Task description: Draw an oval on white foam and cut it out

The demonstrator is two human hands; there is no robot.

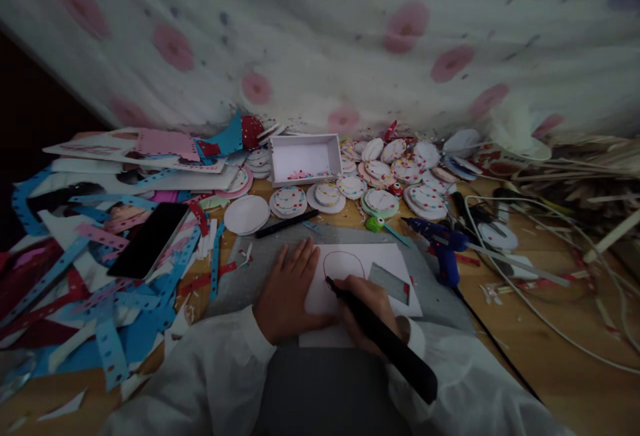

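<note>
Black tool [393,347] in right hand [369,303]

Your left hand [290,293] rests on the white sheet [375,253]; your right hand [367,304] grips a black pen-shaped tool [389,341], its tip at the red circle [344,265]. A blue glue gun [443,239] lies nearby.
</note>
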